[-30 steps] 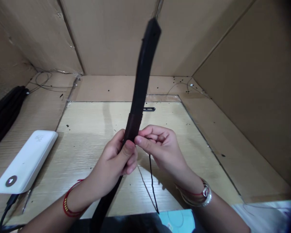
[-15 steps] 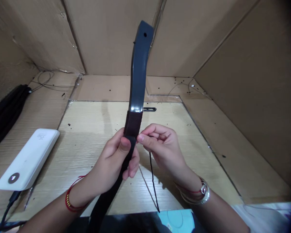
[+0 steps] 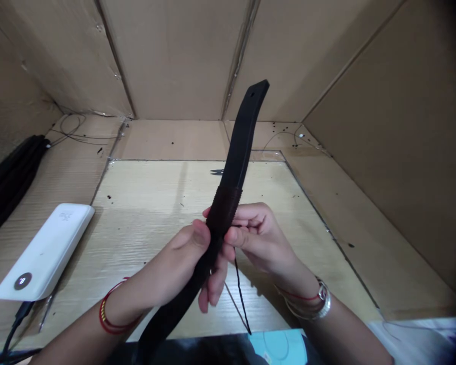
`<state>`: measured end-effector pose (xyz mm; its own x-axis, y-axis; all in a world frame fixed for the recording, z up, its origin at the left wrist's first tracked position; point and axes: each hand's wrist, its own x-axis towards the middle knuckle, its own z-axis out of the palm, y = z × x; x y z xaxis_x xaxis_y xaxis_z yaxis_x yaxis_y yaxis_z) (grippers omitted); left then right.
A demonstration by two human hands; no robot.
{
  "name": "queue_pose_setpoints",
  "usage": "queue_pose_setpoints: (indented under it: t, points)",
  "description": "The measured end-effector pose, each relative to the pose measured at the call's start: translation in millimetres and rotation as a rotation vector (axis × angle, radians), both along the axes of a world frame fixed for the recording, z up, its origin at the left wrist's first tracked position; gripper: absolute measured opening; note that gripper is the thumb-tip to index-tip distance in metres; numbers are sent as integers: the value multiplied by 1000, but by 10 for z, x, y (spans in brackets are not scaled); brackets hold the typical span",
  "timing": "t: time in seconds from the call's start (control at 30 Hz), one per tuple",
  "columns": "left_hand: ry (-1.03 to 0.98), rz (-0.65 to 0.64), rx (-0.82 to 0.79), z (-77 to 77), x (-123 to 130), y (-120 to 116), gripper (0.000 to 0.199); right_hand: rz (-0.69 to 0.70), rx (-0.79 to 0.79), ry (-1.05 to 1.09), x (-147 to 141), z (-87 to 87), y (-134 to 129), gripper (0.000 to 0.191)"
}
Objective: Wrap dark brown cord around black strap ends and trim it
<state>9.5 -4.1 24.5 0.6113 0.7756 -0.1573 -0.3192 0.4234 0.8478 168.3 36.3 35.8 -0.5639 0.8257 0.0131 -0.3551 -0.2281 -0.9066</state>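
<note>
A long, dark, curved strip (image 3: 243, 137) rises from the lower left, tilted to the right at its top, with a small hole near the tip. Dark brown cord is wound in tight turns as a wrapping (image 3: 225, 203) round its middle. My left hand (image 3: 186, 253) is closed round the strip just below the wrapping, thumb in front, fingers behind. Beside the strip's right edge, my right hand (image 3: 260, 241) pinches the cord (image 3: 238, 284). From there the cord hangs to the table's front edge, where it doubles back up. The strip's lower end runs out of view.
Behind the strip lie black thread snips (image 3: 216, 172), partly hidden. A white power bank (image 3: 45, 253) with a cable is at left, near black cloth (image 3: 15, 162). A turquoise item (image 3: 279, 347) sits at the front edge. Cardboard walls (image 3: 175, 61) enclose the table (image 3: 155, 203).
The strip's top has tipped right and lower, turning its face away from the light. Both hands have moved slightly down, the left also a little right. The snips' blades now show left of the strip.
</note>
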Motion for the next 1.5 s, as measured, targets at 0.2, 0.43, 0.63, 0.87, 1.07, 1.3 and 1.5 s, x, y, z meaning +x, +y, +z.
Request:
queue_pose_setpoints:
  t: [0.2, 0.43, 0.63, 0.87, 1.07, 1.3, 1.5]
  points:
    - [2, 96, -72, 33, -28, 53, 48, -36, 44, -90, -3, 16, -9, 23]
    - [13, 150, -22, 27, 4, 84, 53, -89, 88, -129, -35, 35, 13, 21]
    - [149, 293, 60, -5, 9, 83, 58, -363, 153, -182, -52, 17, -15, 17]
    - [157, 312, 115, -31, -2, 62, 63, -209, -6, -90, -77, -69, 33, 19]
    - [68, 107, 160, -73, 26, 13, 67, -21, -74, -47, -34, -55, 6, 40]
    - [322, 242, 269, 68, 9, 9, 47, -234, -3, -59, -16, 41, -8, 14]
    - [372, 453, 216, 39, 99, -25, 40, -264, -72, -75, -112, 6, -20, 15]
